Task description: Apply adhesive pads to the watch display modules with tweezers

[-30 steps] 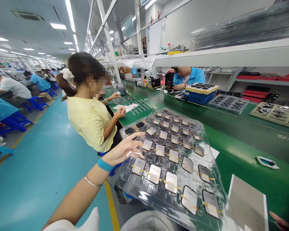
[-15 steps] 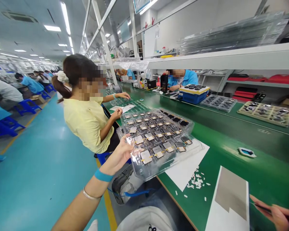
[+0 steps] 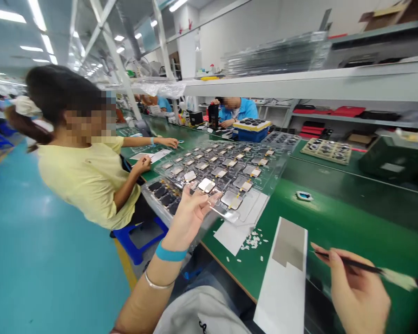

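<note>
Gripping the near edge of a clear plastic tray (image 3: 226, 213) between the thumb and fingers of my left hand (image 3: 188, 213), I have it placed differently from half a second ago. Then its near corner jutted past the table's edge and black rounded pieces (image 3: 168, 199) showed beyond its far right side; now such pieces show off its left side, close to my left hand. The tray spreads ahead of that hand, mostly to its right, with rows of silvery rounded-square parts (image 3: 231, 200) bearing small orange tabs (I cannot tell whether its far end rests on anything).

Just below it, a white paper sheet (image 3: 230, 236) and a scatter of small white slips (image 3: 254, 241) lie on the green tabletop (image 3: 337, 199). Farther right is a long white card (image 3: 280, 297) topped by a grey-brown sheet (image 3: 288, 241).

My right hand (image 3: 360, 278), only partly visible at the picture's edge before, now shows fully beside the card, well apart from the tray, fingers closed round a slim black tool (image 3: 371, 267). To my left, a co-worker in a yellow shirt (image 3: 76, 181) sits on a blue plastic stool (image 3: 135, 248).
</note>
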`<action>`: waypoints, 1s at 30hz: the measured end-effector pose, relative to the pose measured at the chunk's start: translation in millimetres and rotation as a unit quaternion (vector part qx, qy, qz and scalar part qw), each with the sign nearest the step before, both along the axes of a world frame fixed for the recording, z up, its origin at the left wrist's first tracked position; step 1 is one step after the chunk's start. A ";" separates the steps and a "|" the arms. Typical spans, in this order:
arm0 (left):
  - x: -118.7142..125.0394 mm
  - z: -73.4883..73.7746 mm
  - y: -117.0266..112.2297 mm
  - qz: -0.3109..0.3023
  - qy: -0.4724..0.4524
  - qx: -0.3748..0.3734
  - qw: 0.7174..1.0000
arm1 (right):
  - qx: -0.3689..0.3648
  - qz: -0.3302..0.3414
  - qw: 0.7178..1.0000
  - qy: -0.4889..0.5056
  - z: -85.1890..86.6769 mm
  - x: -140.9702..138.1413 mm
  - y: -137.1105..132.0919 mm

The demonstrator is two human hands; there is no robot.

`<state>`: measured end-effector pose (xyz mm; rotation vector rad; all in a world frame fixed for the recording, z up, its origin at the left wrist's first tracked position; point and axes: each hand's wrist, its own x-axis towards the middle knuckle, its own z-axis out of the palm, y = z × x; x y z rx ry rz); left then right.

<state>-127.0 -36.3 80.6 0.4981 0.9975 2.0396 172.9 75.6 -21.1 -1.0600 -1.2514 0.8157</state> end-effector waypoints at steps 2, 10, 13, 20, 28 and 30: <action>17.5 4.1 20.1 -0.010 -0.002 0.013 1.000 | 0.006 0.012 1.000 0.018 5.7 -4.0 -1.9; 76.3 23.8 111.9 -0.059 -0.025 0.035 0.997 | 0.027 0.019 0.999 0.029 8.1 -1.9 -1.1; 88.3 26.9 155.7 -0.096 -0.028 0.022 0.995 | 0.029 0.022 0.999 0.034 3.9 1.2 0.2; 116.7 -2.7 256.8 -0.155 -0.032 -0.014 0.987 | 0.040 -0.006 0.999 0.037 1.5 7.3 7.8; 97.4 -47.9 322.2 -0.151 -0.047 -0.061 0.986 | 0.032 -0.025 0.998 0.041 6.0 9.0 9.6; 84.9 -53.2 331.9 -0.147 -0.053 -0.076 0.985 | 0.024 -0.024 0.998 0.044 5.9 8.8 9.4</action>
